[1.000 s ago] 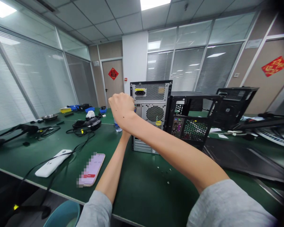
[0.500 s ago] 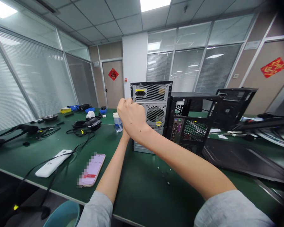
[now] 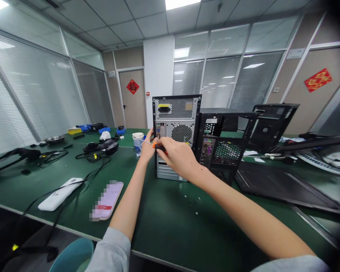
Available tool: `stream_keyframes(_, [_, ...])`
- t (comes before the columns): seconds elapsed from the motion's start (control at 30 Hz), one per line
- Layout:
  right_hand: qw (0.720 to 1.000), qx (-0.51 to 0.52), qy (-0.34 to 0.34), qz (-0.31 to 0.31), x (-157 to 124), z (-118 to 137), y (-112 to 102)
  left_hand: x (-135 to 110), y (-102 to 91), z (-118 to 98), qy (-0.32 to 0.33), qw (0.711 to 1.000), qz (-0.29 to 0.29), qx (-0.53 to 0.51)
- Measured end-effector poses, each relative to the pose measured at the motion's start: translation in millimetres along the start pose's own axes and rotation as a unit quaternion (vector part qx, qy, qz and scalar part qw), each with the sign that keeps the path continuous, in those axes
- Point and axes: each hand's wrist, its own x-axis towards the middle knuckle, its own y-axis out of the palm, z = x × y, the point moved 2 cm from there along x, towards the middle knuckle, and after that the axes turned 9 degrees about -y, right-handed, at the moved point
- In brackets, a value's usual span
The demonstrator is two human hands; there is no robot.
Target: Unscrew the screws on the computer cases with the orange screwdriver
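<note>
Held tight in the right hand (image 3: 177, 152), a screwdriver (image 3: 159, 147) is now shown before the computer case (image 3: 181, 132) at twelve o'clock, no longer hidden by the fist. Its shaft is pointed between nine and ten o'clock, so it seems clear of the case's back. The left hand (image 3: 147, 151) is set by the case's nine-o'clock side; its grip cannot be told.
</note>
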Motion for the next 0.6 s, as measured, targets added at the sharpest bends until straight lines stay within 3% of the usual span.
stream_keyframes(0.17, [0.993,0.088,0.027,-0.077,-47,-26,17,-7,0.3,-18,0.006,0.992,-0.081,0.095])
stream_keyframes(0.3, [0.986,0.126,0.051,-0.093,-93,-37,24,-22,0.6,-47,0.055,0.981,-0.085,0.163])
stream_keyframes(0.37, [0.985,0.131,0.074,-0.088,-116,-41,30,-31,4.4,-59,0.058,0.983,-0.031,0.172])
stream_keyframes(0.47, [0.980,0.148,0.123,-0.060,-148,-47,43,-44,19.7,-62,0.043,0.971,0.111,0.205])
stream_keyframes(0.6, [0.971,0.158,0.175,-0.030,-179,-54,63,-68,52.1,-37,0.020,0.908,0.296,0.294])
